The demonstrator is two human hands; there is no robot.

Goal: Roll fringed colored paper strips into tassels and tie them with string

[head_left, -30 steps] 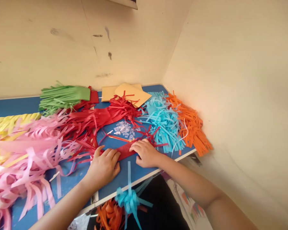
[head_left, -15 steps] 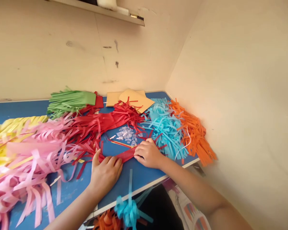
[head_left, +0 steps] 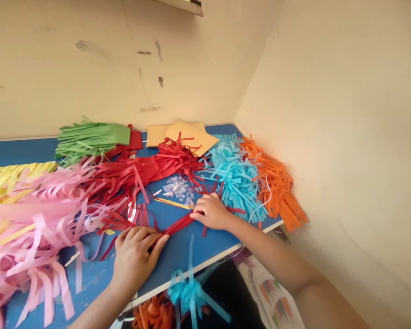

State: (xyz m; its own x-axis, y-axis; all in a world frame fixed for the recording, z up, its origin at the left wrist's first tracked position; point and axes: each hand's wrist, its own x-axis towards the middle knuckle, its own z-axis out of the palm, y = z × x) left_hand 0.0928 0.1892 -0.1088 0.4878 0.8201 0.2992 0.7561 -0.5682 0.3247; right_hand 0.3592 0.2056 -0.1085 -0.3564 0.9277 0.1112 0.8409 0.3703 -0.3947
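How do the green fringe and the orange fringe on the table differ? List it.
The green fringe shows a flat, unslit band; the orange fringe shows only loose strips. The green fringe lies near the back wall; the orange fringe overhangs the table's right end. Both have narrow strips.

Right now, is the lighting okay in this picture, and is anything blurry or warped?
Head view: warm, soft light, with shadow under the shelf; no harsh glare on the blue table; fine detail smeared in the small clear pieces; the right forearm looks stretched toward the bottom edge, likely from a wide lens.
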